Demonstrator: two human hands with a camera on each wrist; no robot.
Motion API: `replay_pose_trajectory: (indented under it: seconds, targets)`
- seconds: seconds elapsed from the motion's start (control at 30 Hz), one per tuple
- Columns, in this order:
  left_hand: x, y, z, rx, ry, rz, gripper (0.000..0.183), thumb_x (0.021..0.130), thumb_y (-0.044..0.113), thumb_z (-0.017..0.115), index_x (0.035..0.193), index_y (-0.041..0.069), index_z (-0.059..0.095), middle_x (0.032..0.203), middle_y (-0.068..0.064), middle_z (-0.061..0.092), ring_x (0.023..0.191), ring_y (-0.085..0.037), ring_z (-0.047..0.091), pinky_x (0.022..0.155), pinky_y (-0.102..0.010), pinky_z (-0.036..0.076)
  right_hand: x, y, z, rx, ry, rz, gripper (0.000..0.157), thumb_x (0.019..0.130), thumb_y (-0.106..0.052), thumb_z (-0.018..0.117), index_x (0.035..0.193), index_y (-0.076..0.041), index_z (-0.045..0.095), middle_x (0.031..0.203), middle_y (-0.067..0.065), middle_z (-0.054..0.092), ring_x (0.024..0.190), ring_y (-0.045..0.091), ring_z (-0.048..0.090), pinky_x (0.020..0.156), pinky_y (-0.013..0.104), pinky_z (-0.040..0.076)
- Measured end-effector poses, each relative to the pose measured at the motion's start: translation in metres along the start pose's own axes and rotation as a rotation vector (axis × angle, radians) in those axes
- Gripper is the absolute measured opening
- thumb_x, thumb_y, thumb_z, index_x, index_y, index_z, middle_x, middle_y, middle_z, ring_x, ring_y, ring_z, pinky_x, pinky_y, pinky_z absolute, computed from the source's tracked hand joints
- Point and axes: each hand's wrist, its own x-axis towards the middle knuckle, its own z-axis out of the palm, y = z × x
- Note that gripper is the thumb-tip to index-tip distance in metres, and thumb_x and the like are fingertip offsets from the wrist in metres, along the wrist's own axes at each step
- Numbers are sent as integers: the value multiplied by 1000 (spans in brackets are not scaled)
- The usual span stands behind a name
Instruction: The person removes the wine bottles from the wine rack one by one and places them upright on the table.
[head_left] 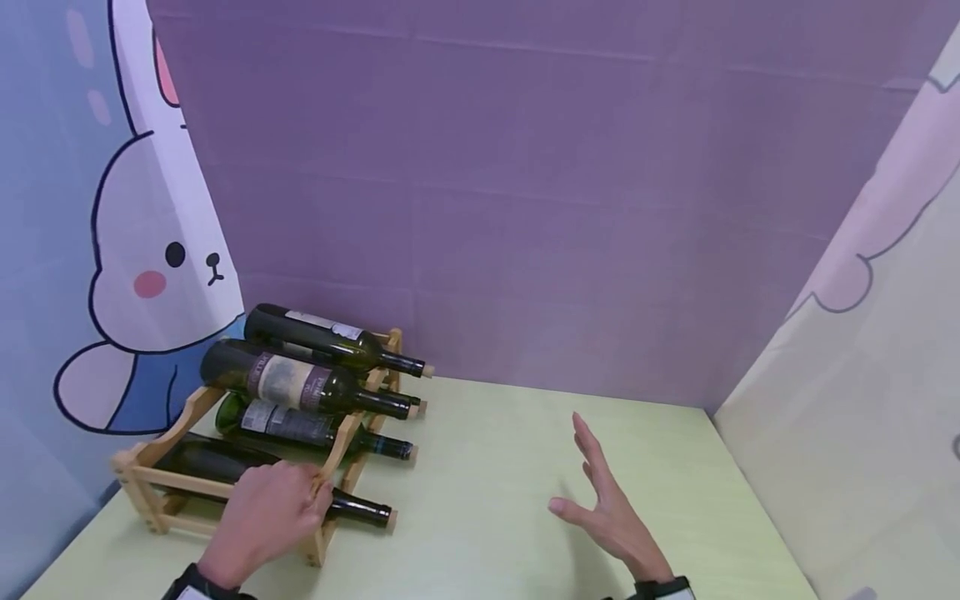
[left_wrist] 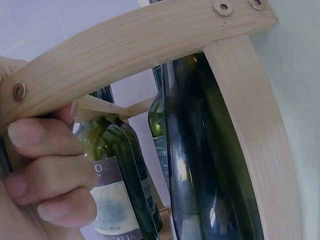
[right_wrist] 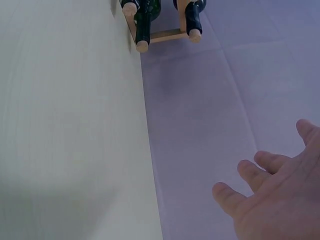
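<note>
A wooden wine rack (head_left: pixel 135 467) stands at the left of the table, with several corked dark bottles lying in it. My left hand (head_left: pixel 273 512) grips the front corner of the rack, its fingers (left_wrist: pixel 50 172) curled round a wooden rail (left_wrist: pixel 115 47) in the left wrist view. Just beside that hand, the neck of a low bottle (head_left: pixel 363 508) sticks out to the right. Above it lies a bottle with a cream and purple label (head_left: pixel 288 382). My right hand (head_left: pixel 611 517) hovers over the table, fingers spread, holding nothing and apart from the rack.
The pale table (head_left: pixel 480 500) ends at a purple cloth (head_left: pixel 487 208) behind. A blue cloth with a cartoon rabbit (head_left: pixel 150 250) hangs at the left, close to the rack. A pale patterned cloth (head_left: pixel 885 375) borders the right side.
</note>
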Motion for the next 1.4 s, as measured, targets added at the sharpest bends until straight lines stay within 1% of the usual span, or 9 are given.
replay_pose_trajectory:
  seconds: [0.1, 0.23, 0.43, 0.67, 0.8, 0.93, 1.07, 1.2, 1.4]
  targets:
    - [0, 4, 2, 7, 8, 11, 52, 91, 26, 69, 55, 22, 33, 57, 11, 16, 45, -7, 24, 49, -24, 14, 1, 0, 1, -1, 0, -5, 106, 88, -24, 75, 165, -32, 3, 174, 1, 4, 159, 40, 10, 119, 71, 14]
    - [2, 9, 5, 16, 35, 33, 52, 91, 27, 69, 56, 22, 31, 58, 12, 15, 45, -6, 25, 49, -24, 15, 2, -1, 3, 5, 0, -14, 106, 87, -23, 75, 165, -30, 3, 174, 2, 4, 159, 41, 10, 118, 71, 15]
    - [5, 18, 11, 24, 76, 64, 54, 91, 27, 70, 55, 22, 29, 58, 12, 13, 44, -6, 26, 49, -23, 16, 2, 0, 5, 13, -6, 6, 106, 88, -25, 75, 165, -31, 3, 174, 4, 5, 159, 42, 10, 118, 72, 14]
    - [9, 28, 14, 8, 78, 99, 57, 91, 28, 70, 54, 23, 26, 57, 14, 10, 43, -4, 24, 49, -22, 15, 2, 0, 6, 19, -3, 5, 106, 88, -25, 75, 165, -29, 2, 174, 7, 4, 158, 43, 10, 118, 73, 13]
    - [11, 33, 17, -13, 96, 125, 59, 90, 27, 71, 54, 24, 25, 57, 16, 9, 44, -2, 21, 49, -21, 14, 1, -2, 7, 20, -6, 8, 106, 88, -24, 76, 165, -27, 3, 174, 6, 4, 158, 43, 11, 118, 73, 13]
    - [13, 38, 20, -35, 102, 153, 59, 89, 26, 71, 53, 26, 25, 55, 17, 9, 45, 0, 17, 49, -20, 13, 2, -3, 7, 7, -2, 7, 107, 88, -27, 76, 165, -29, 3, 174, 5, 5, 158, 43, 11, 118, 73, 15]
    - [15, 43, 21, -47, 90, 163, 59, 90, 26, 70, 52, 25, 24, 54, 16, 9, 46, 0, 16, 48, -20, 13, 3, -3, 7, 6, -4, 7, 107, 88, -28, 77, 165, -31, 3, 174, 5, 5, 158, 43, 12, 118, 73, 15]
    - [16, 49, 22, -42, 101, 166, 60, 89, 26, 70, 52, 25, 23, 56, 16, 9, 46, -1, 16, 48, -20, 12, 4, -4, 8, 5, -7, 5, 107, 87, -28, 77, 165, -30, 3, 174, 5, 5, 158, 43, 12, 118, 73, 15]
    - [18, 58, 26, -34, 125, 177, 58, 89, 27, 70, 53, 25, 24, 55, 16, 10, 43, -1, 21, 46, -20, 14, 5, -5, 10, 4, -6, 10, 107, 87, -28, 77, 165, -29, 4, 174, 5, 6, 158, 42, 13, 118, 73, 16]
